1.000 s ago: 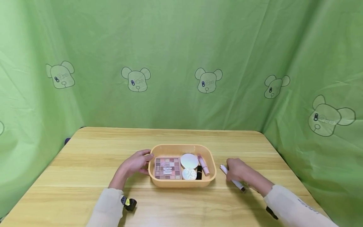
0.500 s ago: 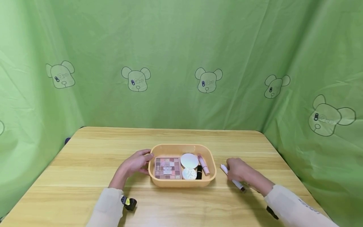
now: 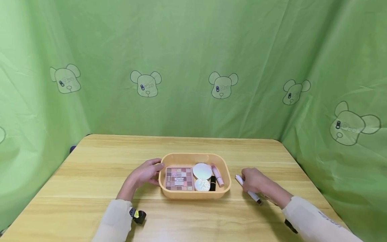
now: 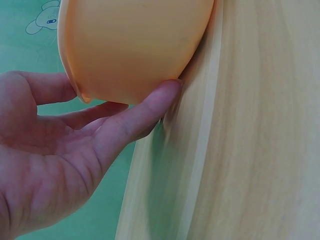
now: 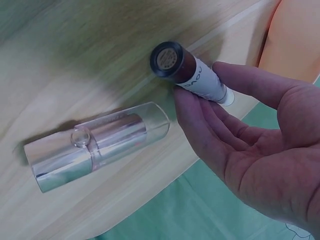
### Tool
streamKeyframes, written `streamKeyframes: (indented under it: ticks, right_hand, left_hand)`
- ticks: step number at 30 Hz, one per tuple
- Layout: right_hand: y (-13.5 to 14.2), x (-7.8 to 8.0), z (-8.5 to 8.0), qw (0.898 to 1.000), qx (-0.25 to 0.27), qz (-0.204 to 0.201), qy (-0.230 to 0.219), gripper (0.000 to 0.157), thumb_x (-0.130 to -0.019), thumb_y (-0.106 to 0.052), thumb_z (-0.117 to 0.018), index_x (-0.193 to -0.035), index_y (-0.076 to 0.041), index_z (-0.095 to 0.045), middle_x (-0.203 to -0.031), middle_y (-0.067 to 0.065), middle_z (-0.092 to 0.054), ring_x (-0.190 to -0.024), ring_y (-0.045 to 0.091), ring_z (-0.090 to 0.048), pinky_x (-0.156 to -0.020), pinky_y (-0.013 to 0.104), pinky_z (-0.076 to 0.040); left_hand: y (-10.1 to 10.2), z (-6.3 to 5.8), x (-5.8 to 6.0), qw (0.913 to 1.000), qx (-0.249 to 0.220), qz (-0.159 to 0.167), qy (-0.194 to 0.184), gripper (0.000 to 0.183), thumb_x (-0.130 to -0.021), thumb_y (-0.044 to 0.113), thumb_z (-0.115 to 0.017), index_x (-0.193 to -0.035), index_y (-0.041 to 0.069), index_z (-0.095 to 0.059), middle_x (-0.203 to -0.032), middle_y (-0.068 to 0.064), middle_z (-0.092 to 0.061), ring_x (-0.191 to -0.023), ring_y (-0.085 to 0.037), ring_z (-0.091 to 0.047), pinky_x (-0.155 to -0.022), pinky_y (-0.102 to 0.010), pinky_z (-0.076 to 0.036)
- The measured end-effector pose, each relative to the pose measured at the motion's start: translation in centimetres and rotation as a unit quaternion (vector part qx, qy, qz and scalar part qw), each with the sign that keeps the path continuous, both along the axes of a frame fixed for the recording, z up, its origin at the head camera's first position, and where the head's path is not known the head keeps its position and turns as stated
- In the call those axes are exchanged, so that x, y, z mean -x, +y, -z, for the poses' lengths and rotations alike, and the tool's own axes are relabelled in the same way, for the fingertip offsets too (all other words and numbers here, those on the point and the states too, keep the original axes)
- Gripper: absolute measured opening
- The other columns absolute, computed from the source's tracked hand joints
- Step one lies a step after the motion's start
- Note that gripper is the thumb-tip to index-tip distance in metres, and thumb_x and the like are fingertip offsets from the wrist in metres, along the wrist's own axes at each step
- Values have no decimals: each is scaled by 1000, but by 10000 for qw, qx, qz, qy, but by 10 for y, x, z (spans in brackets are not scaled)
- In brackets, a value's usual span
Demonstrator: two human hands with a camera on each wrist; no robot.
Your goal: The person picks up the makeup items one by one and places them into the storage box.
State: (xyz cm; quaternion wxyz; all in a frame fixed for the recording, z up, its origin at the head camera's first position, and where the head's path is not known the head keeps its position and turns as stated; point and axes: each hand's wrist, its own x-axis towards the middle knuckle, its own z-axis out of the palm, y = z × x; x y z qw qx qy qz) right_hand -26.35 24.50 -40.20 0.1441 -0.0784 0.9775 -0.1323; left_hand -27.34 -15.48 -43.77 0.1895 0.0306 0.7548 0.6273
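Note:
An orange plastic basket (image 3: 196, 195) sits mid-table, holding an eyeshadow palette (image 3: 179, 179), two round compacts (image 3: 202, 171), a pink tube (image 3: 217, 175) and a black tube (image 3: 212, 184). At its left end my left hand (image 3: 146, 173) grips it; in the left wrist view one digit meets the rim and another (image 4: 160, 100) presses low on the wall. To the right, my right hand (image 3: 255, 181) pinches a slim white cosmetic tube (image 5: 205, 82) with a dark brown end, slanted near the tabletop. Beside it lies a silver lipstick with a clear cap (image 5: 95, 145), mostly covered by the hand in the head view.
The wooden table (image 3: 193, 218) reaches back to a green curtain (image 3: 181, 111) printed with bear heads, which also hangs along both sides. A black strapped device (image 3: 138, 216) is worn on the left wrist.

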Motion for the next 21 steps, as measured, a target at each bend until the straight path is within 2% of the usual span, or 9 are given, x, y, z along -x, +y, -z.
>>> streamKeyframes:
  ticks: [21]
  right_hand:
    - [-3,4,-5,9999,-6,111,-89,19,-72,5,-71,-86,0,-60,-80,10,-60,-70,20,-58,-55,27,-54]
  left_hand:
    - [0,-1,1,10000,17,17,-13,60,-108,21,-43,-159,-4,-22,-149,-31,-46,-132,-46,-54,-84,-46,-65]
